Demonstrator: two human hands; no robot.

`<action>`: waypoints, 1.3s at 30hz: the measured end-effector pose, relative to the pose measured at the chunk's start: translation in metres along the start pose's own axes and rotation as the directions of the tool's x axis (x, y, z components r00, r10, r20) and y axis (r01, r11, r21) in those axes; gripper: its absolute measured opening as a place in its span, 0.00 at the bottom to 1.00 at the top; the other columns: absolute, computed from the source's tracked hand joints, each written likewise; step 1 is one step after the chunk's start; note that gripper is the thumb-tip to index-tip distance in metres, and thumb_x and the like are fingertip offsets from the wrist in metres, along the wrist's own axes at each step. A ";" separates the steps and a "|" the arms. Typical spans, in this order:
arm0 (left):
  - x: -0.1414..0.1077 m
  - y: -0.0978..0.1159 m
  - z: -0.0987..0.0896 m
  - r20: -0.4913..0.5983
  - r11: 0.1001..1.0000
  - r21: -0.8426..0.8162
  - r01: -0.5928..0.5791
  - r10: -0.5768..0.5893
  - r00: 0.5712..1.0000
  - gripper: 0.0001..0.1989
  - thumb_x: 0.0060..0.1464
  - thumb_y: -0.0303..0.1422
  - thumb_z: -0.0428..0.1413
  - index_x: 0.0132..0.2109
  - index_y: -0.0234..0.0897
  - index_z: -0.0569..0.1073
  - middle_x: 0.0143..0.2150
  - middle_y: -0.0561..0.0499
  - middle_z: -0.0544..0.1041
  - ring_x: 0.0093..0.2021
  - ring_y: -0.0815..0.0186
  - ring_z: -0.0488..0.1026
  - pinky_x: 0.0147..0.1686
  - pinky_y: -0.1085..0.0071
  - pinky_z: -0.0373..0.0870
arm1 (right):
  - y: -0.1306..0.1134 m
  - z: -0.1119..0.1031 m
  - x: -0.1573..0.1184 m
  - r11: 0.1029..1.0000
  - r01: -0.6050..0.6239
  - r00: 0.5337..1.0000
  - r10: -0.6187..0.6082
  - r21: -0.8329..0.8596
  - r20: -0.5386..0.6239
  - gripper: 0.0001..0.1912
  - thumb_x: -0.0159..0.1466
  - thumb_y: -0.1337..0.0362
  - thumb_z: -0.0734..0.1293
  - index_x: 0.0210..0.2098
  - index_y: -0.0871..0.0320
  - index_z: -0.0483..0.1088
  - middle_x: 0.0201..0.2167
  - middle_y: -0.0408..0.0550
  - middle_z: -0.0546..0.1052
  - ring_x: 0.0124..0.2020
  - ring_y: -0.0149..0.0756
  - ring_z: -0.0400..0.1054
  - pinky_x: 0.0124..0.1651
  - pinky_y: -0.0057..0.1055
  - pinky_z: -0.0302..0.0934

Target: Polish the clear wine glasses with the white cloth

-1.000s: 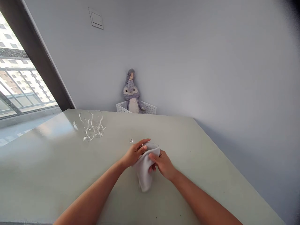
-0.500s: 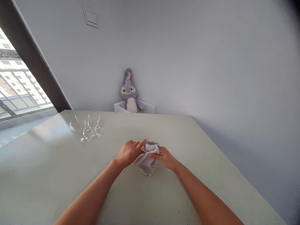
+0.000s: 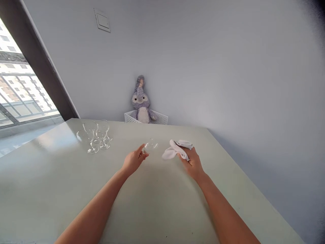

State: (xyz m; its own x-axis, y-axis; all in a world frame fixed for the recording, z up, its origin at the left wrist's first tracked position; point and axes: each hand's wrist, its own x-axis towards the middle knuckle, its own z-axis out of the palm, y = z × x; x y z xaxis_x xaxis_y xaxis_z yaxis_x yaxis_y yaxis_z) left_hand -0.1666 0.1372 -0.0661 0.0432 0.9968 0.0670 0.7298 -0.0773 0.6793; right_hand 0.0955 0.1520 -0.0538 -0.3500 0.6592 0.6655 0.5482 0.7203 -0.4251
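My left hand [image 3: 134,159] is closed on a clear stemmed glass [image 3: 151,145], which lies tilted on its side with its bowl pointing right. The stem and foot are partly hidden by my fingers. To the right, my right hand [image 3: 192,162] grips a bunched white cloth [image 3: 175,150], part of which hangs out to the left. A gap separates the cloth from the glass. Several more clear stemmed glasses [image 3: 92,149] stand upright in a group at the left of the table.
The pale table [image 3: 152,210] reaches to the wall. Behind its far edge, a purple plush toy [image 3: 142,113] sits in a white perforated basket [image 3: 162,119]. A window [image 3: 22,84] is at the left, and a light switch [image 3: 103,21] is on the wall.
My hands have moved apart. The cloth has come off the glass and gone right with my right hand; my left hand has shifted slightly left with the glass, now uncovered.
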 end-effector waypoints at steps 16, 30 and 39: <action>-0.026 0.023 0.059 -0.015 0.848 0.243 -0.471 0.488 0.872 0.23 0.58 0.34 0.40 0.60 0.41 0.51 0.31 0.49 0.72 0.26 0.67 0.66 0.30 0.70 0.59 | -0.016 0.038 0.002 0.180 -0.594 0.710 0.576 0.784 0.406 0.22 0.57 0.46 0.59 0.27 0.59 0.71 0.23 0.46 0.74 0.24 0.35 0.66 0.30 0.32 0.60; -0.027 0.036 0.053 -0.192 0.945 -0.178 -0.273 0.239 0.952 0.21 0.53 0.28 0.45 0.54 0.46 0.65 0.44 0.47 0.67 0.44 0.62 0.64 0.46 0.61 0.60 | -0.049 0.082 -0.019 0.240 -0.533 0.707 0.653 0.811 0.271 0.16 0.54 0.54 0.66 0.37 0.59 0.66 0.28 0.44 0.72 0.29 0.32 0.64 0.31 0.27 0.58; -0.024 0.040 0.036 -0.037 0.609 -0.793 -0.019 -0.018 0.999 0.30 0.44 0.39 0.59 0.53 0.37 0.58 0.45 0.42 0.73 0.48 0.58 0.68 0.47 0.63 0.63 | -0.052 0.058 -0.012 0.646 -0.637 0.751 0.398 0.420 0.527 0.10 0.57 0.59 0.61 0.32 0.59 0.65 0.23 0.41 0.67 0.23 0.28 0.58 0.24 0.24 0.50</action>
State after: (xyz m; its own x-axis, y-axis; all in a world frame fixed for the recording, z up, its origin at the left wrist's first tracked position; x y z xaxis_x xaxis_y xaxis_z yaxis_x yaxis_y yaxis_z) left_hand -0.1136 0.1105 -0.0670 0.0045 0.9966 0.0821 -0.0973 -0.0812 0.9919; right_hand 0.0271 0.1188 -0.0755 -0.4452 0.8954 0.0072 0.2586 0.1363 -0.9563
